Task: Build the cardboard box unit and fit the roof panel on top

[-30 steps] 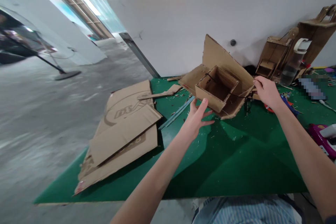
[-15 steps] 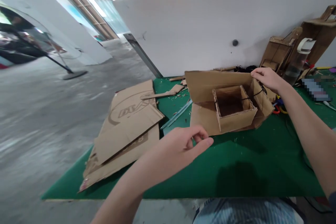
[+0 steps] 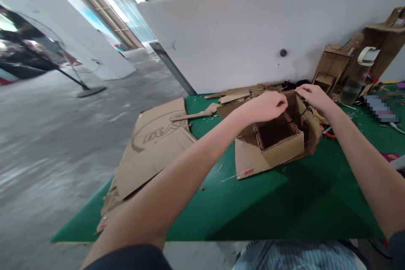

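Observation:
A brown cardboard piece (image 3: 253, 162) with raised back and right walls stands on the green table, a small open cardboard box (image 3: 283, 149) inside it. Black cord or tie shows at the right wall and on the small box. My right hand (image 3: 314, 96) pinches the top of the outer piece near its back right corner. Over the back wall, my left hand (image 3: 267, 106) has its fingers curled closed; what they hold, if anything, is hidden. Thin pale strands run by the front left corner, near a small red mark.
Flat cardboard sheets (image 3: 152, 156) lie at the left table edge. Cardboard scraps (image 3: 236, 95) line the white partition (image 3: 240, 42). To the right are a water bottle (image 3: 359, 74), a blurred-out phone (image 3: 381, 107), red-handled scissors (image 3: 329, 131) and cardboard constructions (image 3: 335, 63).
My left hand has moved from the front up to the back wall of the cardboard piece. The piece has shifted and turned a little, and its front left corner now shows nearer me.

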Motion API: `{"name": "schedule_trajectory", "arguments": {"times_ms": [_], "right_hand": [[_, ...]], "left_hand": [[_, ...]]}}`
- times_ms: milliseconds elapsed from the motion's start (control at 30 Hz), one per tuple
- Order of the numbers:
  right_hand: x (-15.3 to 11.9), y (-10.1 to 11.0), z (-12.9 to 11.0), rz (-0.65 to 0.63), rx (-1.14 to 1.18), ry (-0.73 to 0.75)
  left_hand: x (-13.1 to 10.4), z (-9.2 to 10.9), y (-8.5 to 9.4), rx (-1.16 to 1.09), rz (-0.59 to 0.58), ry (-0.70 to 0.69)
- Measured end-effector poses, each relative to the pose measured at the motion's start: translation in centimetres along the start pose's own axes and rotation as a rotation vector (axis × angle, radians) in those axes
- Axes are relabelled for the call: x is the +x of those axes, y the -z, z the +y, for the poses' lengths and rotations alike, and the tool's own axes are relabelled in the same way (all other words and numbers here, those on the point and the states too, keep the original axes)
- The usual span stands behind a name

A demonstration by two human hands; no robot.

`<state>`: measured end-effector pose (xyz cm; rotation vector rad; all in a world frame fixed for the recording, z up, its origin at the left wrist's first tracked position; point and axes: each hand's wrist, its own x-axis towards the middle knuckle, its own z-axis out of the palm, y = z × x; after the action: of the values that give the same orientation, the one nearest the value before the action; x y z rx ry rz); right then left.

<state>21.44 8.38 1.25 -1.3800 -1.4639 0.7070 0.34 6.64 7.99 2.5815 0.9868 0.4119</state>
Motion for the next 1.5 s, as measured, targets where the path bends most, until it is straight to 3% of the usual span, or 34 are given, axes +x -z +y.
{"name": "schedule_trajectory", "arguments": {"times_ms": [100,333,533,733,1000,1500], "right_hand": [[-0.7,-0.4,0.2,0.037,0.105,-0.021],[-1.0,-1.9,-0.1,0.104,0.147,-0.069],[-1.0,-2.9,-0.4,0.15,0.096,-0.049],[-1.5,-3.0,-0.5,0.156,0.13,-0.069],[-1.6,-3.5,-0.7,0.188,0.154,-0.063],[-0.8,-4.1,0.9,0.221,0.265,-0.033]], "left_hand": [[2.9,0.7,0.0,0.213,-0.235,-0.002],[5.6,1.7,-1.2,0.296,-0.387,0.071],[6.5,0.4,-2.7,0.251,-0.347,0.116],[5.7,-0.7,-3.1,0.206,-0.292,0.175],[5.5,-0.7,-3.4,0.227,-0.258,0.207],[6.1,0.3,-3.0,0.386,-0.347,0.189]]}}
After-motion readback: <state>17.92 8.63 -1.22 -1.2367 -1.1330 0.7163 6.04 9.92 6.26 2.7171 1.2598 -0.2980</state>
